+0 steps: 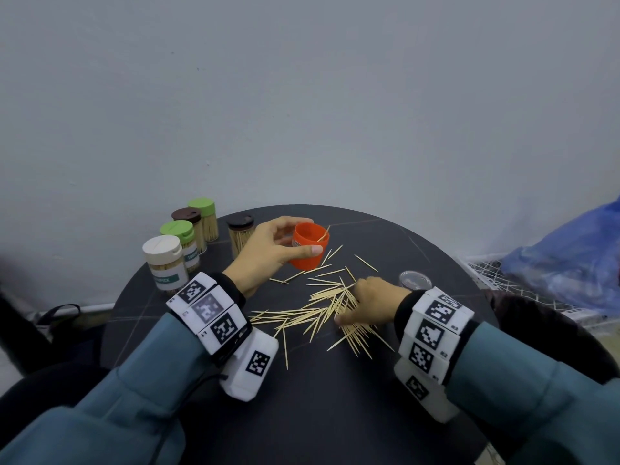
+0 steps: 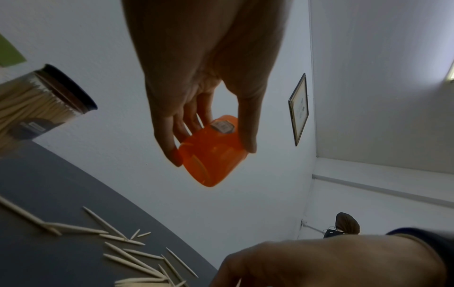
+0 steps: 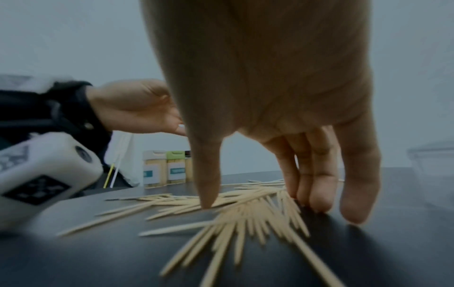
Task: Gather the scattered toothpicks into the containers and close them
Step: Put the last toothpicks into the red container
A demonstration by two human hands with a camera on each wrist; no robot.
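Note:
A heap of scattered toothpicks (image 1: 330,308) lies on the round dark table (image 1: 335,414). My left hand (image 1: 285,243) grips an open orange container (image 1: 308,250) by its side, thumb in front and fingers behind. One toothpick (image 1: 323,235) sticks out of its mouth. In the left wrist view the orange container (image 2: 211,153) is tilted, with its base showing. My right hand (image 1: 349,302) rests with spread fingertips (image 3: 317,202) and thumb on the toothpicks (image 3: 245,213), holding none. A clear lid (image 1: 415,280) lies flat just beyond the right wrist.
Several filled, capped toothpick jars (image 1: 164,263) stand at the table's back left, and a dark-lidded jar (image 1: 240,234) sits right behind my left hand. A blue bag (image 1: 577,256) on a white wire rack (image 1: 503,280) lies off the table's right edge. A wall is close behind.

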